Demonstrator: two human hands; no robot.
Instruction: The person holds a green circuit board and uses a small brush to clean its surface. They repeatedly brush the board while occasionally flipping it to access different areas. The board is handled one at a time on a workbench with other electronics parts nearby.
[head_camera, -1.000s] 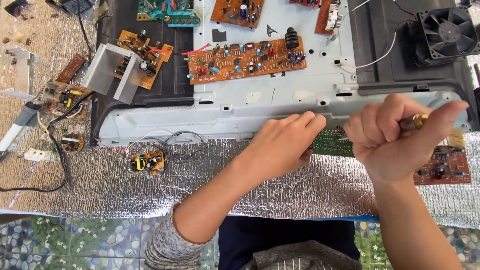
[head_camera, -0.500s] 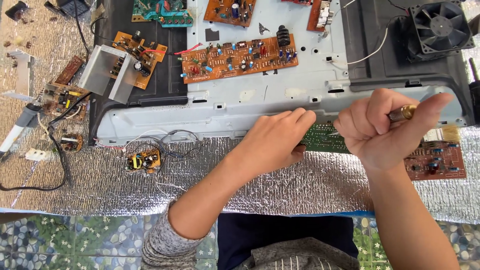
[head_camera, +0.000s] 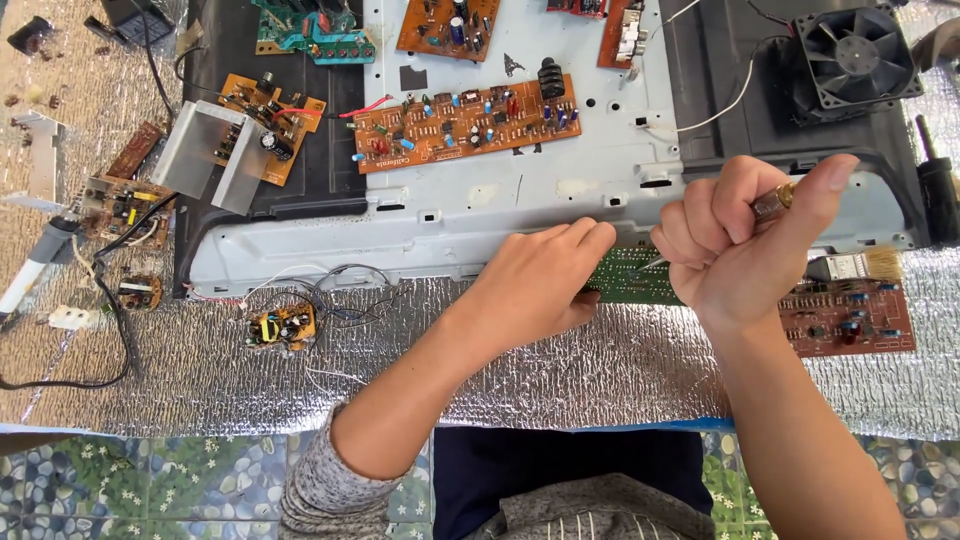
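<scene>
On the foil-covered bench (head_camera: 600, 380), my left hand (head_camera: 535, 285) presses flat on a green circuit board (head_camera: 630, 280) beside the grey metal chassis (head_camera: 480, 215). My right hand (head_camera: 740, 245) has its fingers curled tight around a brass-tipped tool (head_camera: 775, 203), its point touching that board.

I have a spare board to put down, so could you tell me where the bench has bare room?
Bare foil lies between the left hand and the table's near edge, and between the small yellow board and the left forearm. It is crowded at far left around the cables and under the right hand by the brown board.
</scene>
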